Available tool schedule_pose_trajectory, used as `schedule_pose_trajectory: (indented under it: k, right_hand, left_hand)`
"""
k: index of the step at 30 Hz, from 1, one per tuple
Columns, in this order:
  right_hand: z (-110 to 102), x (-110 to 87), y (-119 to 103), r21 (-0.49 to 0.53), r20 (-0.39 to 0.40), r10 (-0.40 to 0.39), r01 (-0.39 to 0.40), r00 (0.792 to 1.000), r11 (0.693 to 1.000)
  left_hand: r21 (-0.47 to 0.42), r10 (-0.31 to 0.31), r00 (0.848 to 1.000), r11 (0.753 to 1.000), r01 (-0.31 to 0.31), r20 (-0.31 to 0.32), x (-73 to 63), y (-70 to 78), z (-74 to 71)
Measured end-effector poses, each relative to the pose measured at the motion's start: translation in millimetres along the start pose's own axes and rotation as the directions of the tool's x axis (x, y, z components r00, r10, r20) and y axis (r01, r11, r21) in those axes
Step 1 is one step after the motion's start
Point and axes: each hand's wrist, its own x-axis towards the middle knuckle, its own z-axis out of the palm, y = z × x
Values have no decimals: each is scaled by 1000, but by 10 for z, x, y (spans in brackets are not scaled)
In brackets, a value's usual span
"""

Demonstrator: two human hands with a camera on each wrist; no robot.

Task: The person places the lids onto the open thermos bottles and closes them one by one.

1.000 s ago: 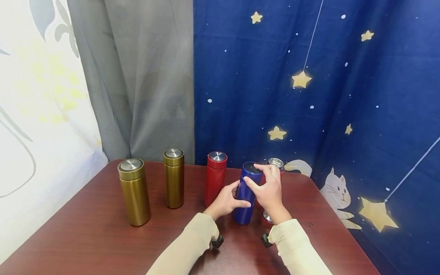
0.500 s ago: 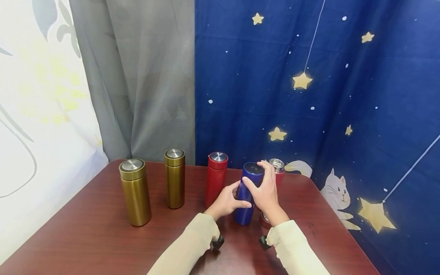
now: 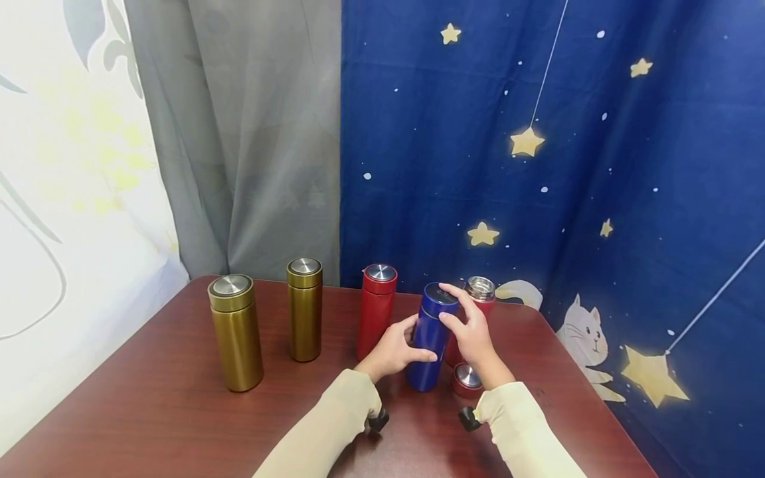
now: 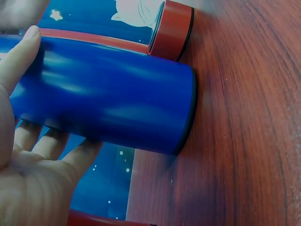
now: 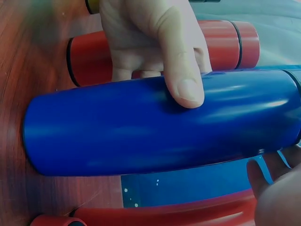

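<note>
A blue thermos bottle (image 3: 423,372) stands on the table in front of me. My left hand (image 3: 391,348) grips its body low down, the thumb (image 5: 183,84) lying across the front in the right wrist view. At the top, my right hand (image 3: 473,333) holds the blue lid (image 3: 440,295), fingers over its dark top and thumb at the near side. Behind the right hand stands a red thermos bottle (image 3: 480,290) with its steel mouth uncovered. A red lid (image 3: 467,380) with a steel top lies by the blue bottle's base; in the left wrist view this red lid (image 4: 175,30) shows just beyond it.
Another red thermos bottle (image 3: 376,309), lidded, stands just left of the blue one, behind my left hand. Two gold thermos bottles (image 3: 236,342) with lids stand farther left on the reddish wooden table (image 3: 179,425). Curtains (image 3: 442,133) hang behind the table's far edge.
My right hand turned about the blue lid, then its fingers came back over the top; a seam now shows below the lid. The left hand keeps its grip in place.
</note>
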Motion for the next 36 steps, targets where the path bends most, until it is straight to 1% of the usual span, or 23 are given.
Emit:
schedule_pose_trajectory:
  k: [2,4,7,11,15,24,30,36]
  right_hand:
    - [15,-10,-75,-37,-16,-15,14,1000,999]
    - [28,-13,-60,-65,-38,-37,35,999,997]
    - [35,-2,91,-118,-73,-91,82,993,990]
    - [19,18,323,-210,-106,-154,129,982,969]
    - [14,21,369,-265,-115,-200,164,973,950]
    - [68,28,339,-314,-165,-201,142,966,939]
    - [118,23,328,-326,-211,-218,142,953,935]
    - [189,14,308,-368,-270,-210,101,940,924]
  left_hand:
    - [6,-7,1000,1000,7,-2,-4,-4,0]
    - [14,-8,1000,1000,8,-5,-4,-9,1]
    - [23,-3,1000,1000,3,-7,5,-13,2]
    - [29,-3,1000,1000,3,-7,15,-17,3]
    - [32,-10,1000,999,10,-7,13,-35,4]
    - [25,-17,1000,1000,17,-8,6,-35,0]
    - [10,-10,1000,1000,10,-11,-6,-20,13]
    - [4,-10,1000,1000,10,-20,-19,-20,21]
